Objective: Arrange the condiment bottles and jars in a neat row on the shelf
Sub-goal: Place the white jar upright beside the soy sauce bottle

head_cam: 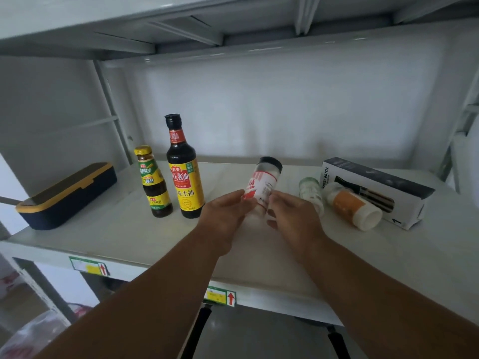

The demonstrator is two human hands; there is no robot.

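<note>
At the far left of the shelf (111, 234) we see a dark blue box with a yellow rim (66, 195), lying flat and well apart from the bottles. Next come two upright bottles just beside each other: the small sauce bottle (154, 182) with a yellow cap, then the tall soy sauce bottle (183, 172), dark, likely glass and heavy, so best taken low around the body rather than by the neck.

In the middle, our left hand (225, 216) and right hand (290, 216) both hold the clear shaker jar (261, 187) with the black cap and red-and-white label. It is tilted, cap away from us, lifted off the shelf surface. Each grip is closed around the jar's lower body, fingers wrapped on opposite sides. The jar looks like light plastic, smooth and a little slippery, so a hold across the labelled middle seems safest.

To the right lie two jars on their sides, touching or nearly so: a small green-labelled jar (311, 193) and an orange-labelled jar (352, 206) with its white end toward us. Round, they may roll. Behind them rests a long black-and-white carton (375, 190), angled.

Open room lies between the soy sauce bottle and the fallen jars, and along the back wall. The front edge of the shelf is close beneath our wrists, so we judge that anything stood up should go well back from it.
</note>
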